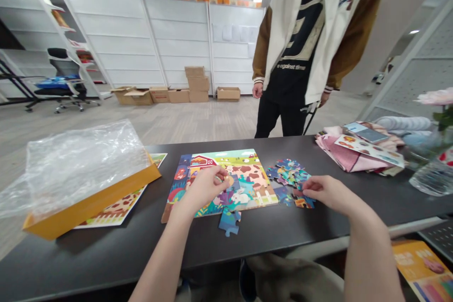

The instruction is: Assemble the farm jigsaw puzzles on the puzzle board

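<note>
A jigsaw puzzle point(247, 170) with a farm picture lies on the dark table, a barn, a cow and a white rabbit showing on it. Over its middle, my left hand point(207, 188) is closed, thumb and fingers pinched at a dark blue puzzle piece point(233, 183); the hand hides part of the picture. To the right, my right hand point(325, 192) pinches the edge of a puzzle piece point(299, 193) beside the heap of loose pieces point(288, 170). A joined blue piece point(230, 221) lies apart, just below the puzzle's front edge.
At left, an orange box point(95, 198) with clear plastic wrap point(85, 160) rests over a printed picture sheet point(120, 207). Folded cloths point(339, 151), a phone point(366, 132) and a glass vase point(433, 174) stand at right. A person point(300, 56) stands across the table point(141, 255).
</note>
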`<state>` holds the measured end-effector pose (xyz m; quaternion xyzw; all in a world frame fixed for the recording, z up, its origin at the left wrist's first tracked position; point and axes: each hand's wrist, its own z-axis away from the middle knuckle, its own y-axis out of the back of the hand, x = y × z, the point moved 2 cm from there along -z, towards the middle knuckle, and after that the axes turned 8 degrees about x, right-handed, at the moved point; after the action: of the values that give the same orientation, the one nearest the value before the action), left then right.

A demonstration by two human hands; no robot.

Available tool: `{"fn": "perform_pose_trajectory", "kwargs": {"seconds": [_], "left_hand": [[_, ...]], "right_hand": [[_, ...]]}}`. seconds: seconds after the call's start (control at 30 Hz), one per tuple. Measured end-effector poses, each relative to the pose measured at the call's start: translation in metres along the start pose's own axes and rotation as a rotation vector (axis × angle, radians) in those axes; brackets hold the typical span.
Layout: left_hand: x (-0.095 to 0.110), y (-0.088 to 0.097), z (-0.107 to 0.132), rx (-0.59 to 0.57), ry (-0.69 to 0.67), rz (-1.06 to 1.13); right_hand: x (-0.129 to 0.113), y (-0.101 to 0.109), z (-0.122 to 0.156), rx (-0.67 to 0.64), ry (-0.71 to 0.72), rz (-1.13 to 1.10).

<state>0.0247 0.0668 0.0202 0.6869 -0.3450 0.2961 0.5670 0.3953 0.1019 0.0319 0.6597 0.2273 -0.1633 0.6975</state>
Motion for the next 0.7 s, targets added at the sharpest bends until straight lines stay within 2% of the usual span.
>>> {"fn": "perform_pose_trajectory", "kwargs": {"seconds": [0.23, 0.3, 0.43, 0.7], "left_hand": [[0.006, 0.001, 0.003, 0.002, -0.023, -0.141], [0.01, 0.003, 0.004, 0.003, -0.038, -0.186], [0.013, 0.005, 0.006, 0.01, -0.095, -0.264], [0.008, 0.005, 0.009, 0.004, -0.102, -0.295]], "right_hand": [[-0.023, -0.002, -0.007, 0.244, -0.079, 0.193], [-0.031, -0.006, -0.01, 0.258, -0.139, 0.211], [-0.041, -0.014, -0.011, 0.207, -0.24, 0.22], [-0.042, -0.017, -0.011, 0.25, -0.233, 0.238]]}}
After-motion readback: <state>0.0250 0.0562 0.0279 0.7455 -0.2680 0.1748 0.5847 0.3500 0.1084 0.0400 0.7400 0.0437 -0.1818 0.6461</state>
